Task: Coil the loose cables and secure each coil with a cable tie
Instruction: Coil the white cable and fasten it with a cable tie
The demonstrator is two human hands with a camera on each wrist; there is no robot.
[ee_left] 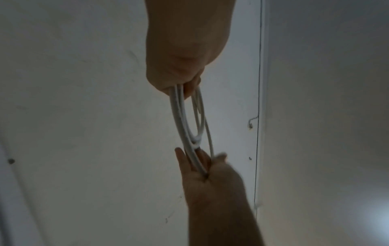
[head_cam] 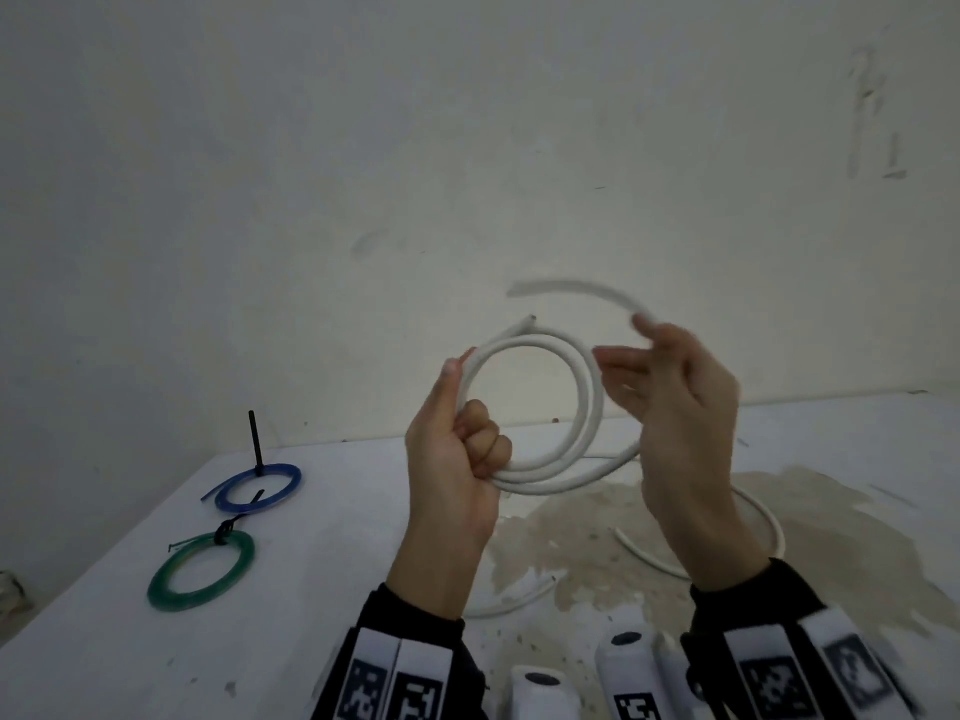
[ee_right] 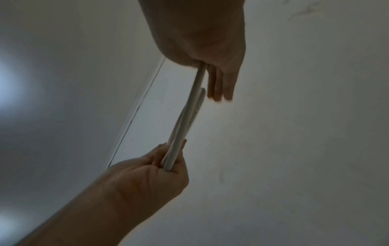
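Note:
My left hand [head_cam: 457, 439] grips the left side of a white cable coil [head_cam: 587, 402] of about two loops, held up above the table. My right hand [head_cam: 670, 397] holds the same cable on the coil's right side, fingers mostly straight; the blurred free tail [head_cam: 571, 291] arcs over the top. In the left wrist view the loops [ee_left: 181, 119] run from my left hand [ee_left: 183, 55] down into my right hand [ee_left: 208, 176]. The right wrist view shows the cable [ee_right: 189, 119] edge-on between my right hand [ee_right: 200, 36] and my left hand [ee_right: 151, 178].
On the white table [head_cam: 130, 641] at the left lie a blue coil [head_cam: 260, 485] with an upright black tie [head_cam: 253, 439] and a green coil [head_cam: 202, 571] with a black tie [head_cam: 228, 527]. More white cable [head_cam: 769, 517] lies under my hands. A wall stands close behind.

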